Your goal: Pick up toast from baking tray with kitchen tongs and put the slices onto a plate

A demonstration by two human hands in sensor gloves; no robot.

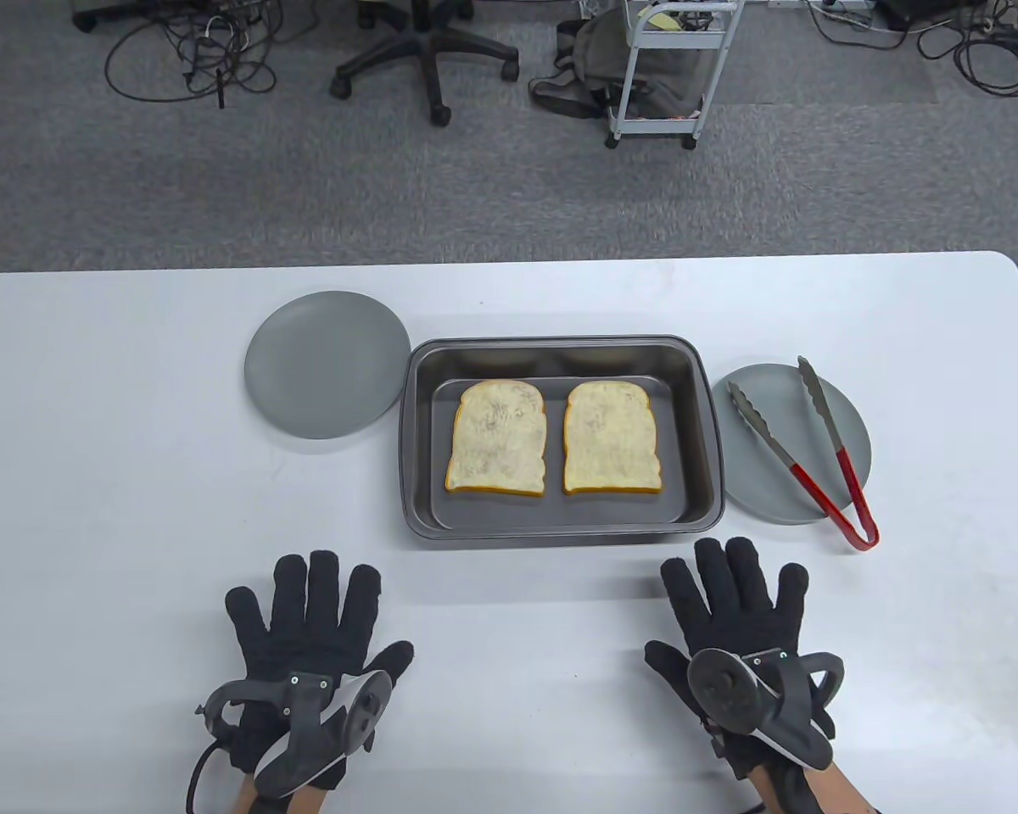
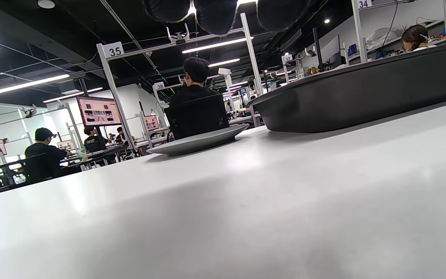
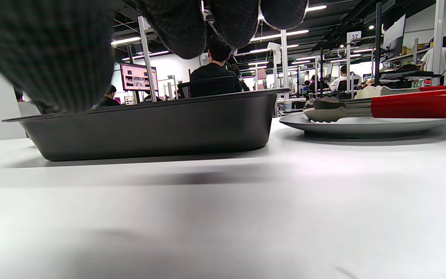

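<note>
Two toast slices, left [image 1: 497, 438] and right [image 1: 612, 437], lie side by side in the dark baking tray [image 1: 560, 354] at the table's middle. Red-handled metal tongs [image 1: 823, 458] rest across the grey plate [image 1: 746, 487] right of the tray; the right wrist view shows the tongs [image 3: 401, 106] on that plate [image 3: 362, 126]. A second grey plate [image 1: 327, 365] sits bare to the tray's left, also seen as a plate [image 2: 199, 141] in the left wrist view. My left hand [image 1: 314, 623] and right hand [image 1: 742, 615] lie flat with fingers spread on the table in front of the tray, holding nothing.
The white table [image 1: 93, 475] ends at its far edge behind the tray. Beyond it stand an office chair [image 1: 428, 59] and a small cart [image 1: 670, 76] on grey carpet. People sit at other workstations in the wrist views.
</note>
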